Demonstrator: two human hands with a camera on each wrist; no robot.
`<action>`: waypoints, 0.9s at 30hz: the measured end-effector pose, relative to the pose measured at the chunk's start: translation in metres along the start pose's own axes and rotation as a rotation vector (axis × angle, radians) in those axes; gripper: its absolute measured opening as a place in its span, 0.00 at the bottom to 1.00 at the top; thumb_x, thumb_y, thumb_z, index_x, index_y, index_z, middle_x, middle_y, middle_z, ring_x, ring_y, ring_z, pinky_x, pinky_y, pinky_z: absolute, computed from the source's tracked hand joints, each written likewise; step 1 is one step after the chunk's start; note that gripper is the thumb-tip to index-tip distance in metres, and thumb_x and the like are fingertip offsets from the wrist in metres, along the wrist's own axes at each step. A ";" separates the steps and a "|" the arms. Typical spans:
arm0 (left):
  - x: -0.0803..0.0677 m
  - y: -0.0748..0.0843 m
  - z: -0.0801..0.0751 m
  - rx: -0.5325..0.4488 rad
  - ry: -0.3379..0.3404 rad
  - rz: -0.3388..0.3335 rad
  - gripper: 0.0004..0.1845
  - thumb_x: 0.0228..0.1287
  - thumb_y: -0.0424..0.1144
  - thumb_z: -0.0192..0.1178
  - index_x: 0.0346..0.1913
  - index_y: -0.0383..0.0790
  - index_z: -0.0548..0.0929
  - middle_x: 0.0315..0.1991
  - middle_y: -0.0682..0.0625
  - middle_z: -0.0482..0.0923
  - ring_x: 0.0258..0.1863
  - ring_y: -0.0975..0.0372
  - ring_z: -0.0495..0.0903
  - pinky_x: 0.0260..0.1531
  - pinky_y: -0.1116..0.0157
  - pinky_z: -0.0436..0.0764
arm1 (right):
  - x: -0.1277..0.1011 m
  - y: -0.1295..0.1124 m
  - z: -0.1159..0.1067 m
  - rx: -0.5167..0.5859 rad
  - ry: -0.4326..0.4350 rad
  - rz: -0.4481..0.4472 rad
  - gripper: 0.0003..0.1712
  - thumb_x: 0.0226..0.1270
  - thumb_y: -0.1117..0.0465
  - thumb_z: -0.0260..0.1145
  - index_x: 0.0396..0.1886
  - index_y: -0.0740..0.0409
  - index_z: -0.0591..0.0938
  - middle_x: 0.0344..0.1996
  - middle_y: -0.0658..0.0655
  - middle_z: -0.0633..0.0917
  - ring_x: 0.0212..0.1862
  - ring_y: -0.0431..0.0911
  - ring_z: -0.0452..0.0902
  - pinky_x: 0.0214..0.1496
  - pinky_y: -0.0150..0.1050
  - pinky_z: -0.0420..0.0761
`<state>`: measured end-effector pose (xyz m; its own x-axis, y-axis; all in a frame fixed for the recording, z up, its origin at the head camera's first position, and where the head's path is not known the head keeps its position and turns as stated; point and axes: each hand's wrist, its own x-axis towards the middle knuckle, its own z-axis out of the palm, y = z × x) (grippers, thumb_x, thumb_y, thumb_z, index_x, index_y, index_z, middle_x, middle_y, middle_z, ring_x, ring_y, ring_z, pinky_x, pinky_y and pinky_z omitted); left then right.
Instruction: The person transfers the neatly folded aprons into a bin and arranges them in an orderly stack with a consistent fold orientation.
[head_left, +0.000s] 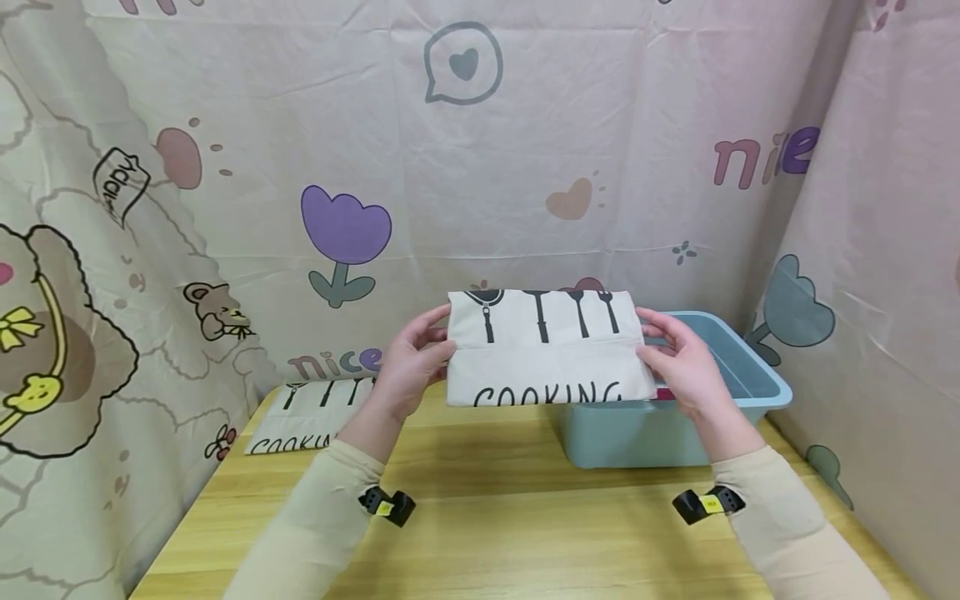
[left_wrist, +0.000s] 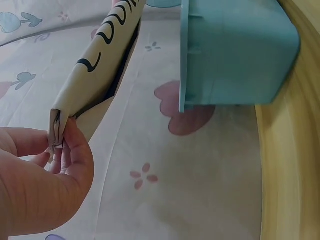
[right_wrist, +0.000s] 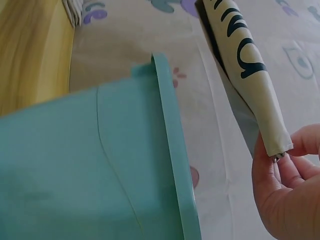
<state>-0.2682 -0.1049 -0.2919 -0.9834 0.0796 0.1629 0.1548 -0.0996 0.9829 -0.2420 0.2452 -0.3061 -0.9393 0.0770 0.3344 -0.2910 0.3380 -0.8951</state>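
Both hands hold up a folded white cloth (head_left: 547, 358) printed with black utensils and the word COOKING, above the table. My left hand (head_left: 408, 358) pinches its left end between thumb and fingers; in the left wrist view that hand (left_wrist: 50, 175) grips the layered edge of the cloth (left_wrist: 100, 65). The right end is pinched by my right hand (head_left: 686, 358), which the right wrist view shows as a hand (right_wrist: 290, 185) with its thumb and fingers about the end of the cloth (right_wrist: 250, 80). The cloth hides part of a blue bin behind it.
The light blue plastic bin (head_left: 637, 437) stands on the right of the wooden table (head_left: 480, 533); something red shows at its rim. Another folded cloth (head_left: 307, 417) with the same print lies at the table's left, partly behind the left arm. A patterned curtain (head_left: 480, 167) hangs around the table.
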 end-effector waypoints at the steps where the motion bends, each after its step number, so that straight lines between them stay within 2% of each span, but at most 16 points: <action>1: 0.002 0.000 0.004 -0.014 0.001 0.004 0.31 0.66 0.23 0.58 0.70 0.48 0.73 0.52 0.43 0.73 0.42 0.59 0.76 0.31 0.66 0.79 | 0.000 0.000 -0.003 -0.017 0.007 0.004 0.33 0.72 0.66 0.60 0.75 0.59 0.64 0.60 0.67 0.72 0.47 0.46 0.77 0.40 0.29 0.82; 5: 0.009 -0.003 0.021 -0.060 0.001 0.021 0.31 0.64 0.22 0.58 0.69 0.46 0.74 0.51 0.43 0.74 0.40 0.59 0.77 0.28 0.66 0.79 | 0.002 0.003 -0.015 -0.066 0.052 0.018 0.33 0.74 0.62 0.60 0.76 0.57 0.64 0.62 0.67 0.72 0.52 0.52 0.75 0.41 0.26 0.80; 12: 0.016 -0.008 0.051 -0.128 0.015 0.022 0.32 0.61 0.19 0.59 0.67 0.45 0.76 0.47 0.43 0.76 0.35 0.61 0.78 0.26 0.67 0.81 | 0.004 0.011 -0.033 -0.099 0.133 0.044 0.30 0.75 0.60 0.59 0.74 0.58 0.66 0.60 0.62 0.73 0.47 0.41 0.74 0.42 0.23 0.77; 17: 0.020 -0.012 0.075 -0.139 0.007 0.013 0.31 0.60 0.18 0.59 0.65 0.44 0.78 0.45 0.43 0.76 0.36 0.60 0.78 0.28 0.66 0.83 | 0.007 0.018 -0.049 -0.136 0.180 0.089 0.30 0.75 0.57 0.58 0.73 0.58 0.68 0.58 0.58 0.74 0.48 0.40 0.73 0.44 0.20 0.76; 25: 0.025 -0.023 0.105 -0.140 0.012 -0.010 0.30 0.60 0.19 0.60 0.63 0.46 0.80 0.45 0.42 0.79 0.36 0.58 0.80 0.29 0.65 0.84 | 0.015 0.032 -0.072 -0.170 0.200 0.154 0.29 0.76 0.56 0.58 0.74 0.55 0.68 0.59 0.57 0.74 0.50 0.43 0.72 0.47 0.24 0.77; 27: 0.026 -0.027 0.111 -0.143 0.017 -0.018 0.30 0.60 0.19 0.60 0.63 0.46 0.80 0.46 0.41 0.79 0.37 0.57 0.81 0.31 0.62 0.85 | 0.017 0.035 -0.076 -0.185 0.203 0.175 0.29 0.76 0.55 0.57 0.74 0.54 0.67 0.59 0.57 0.74 0.52 0.44 0.71 0.51 0.27 0.78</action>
<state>-0.2876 0.0101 -0.3045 -0.9875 0.0660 0.1429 0.1234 -0.2387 0.9632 -0.2543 0.3293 -0.3098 -0.9113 0.3284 0.2485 -0.0725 0.4659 -0.8818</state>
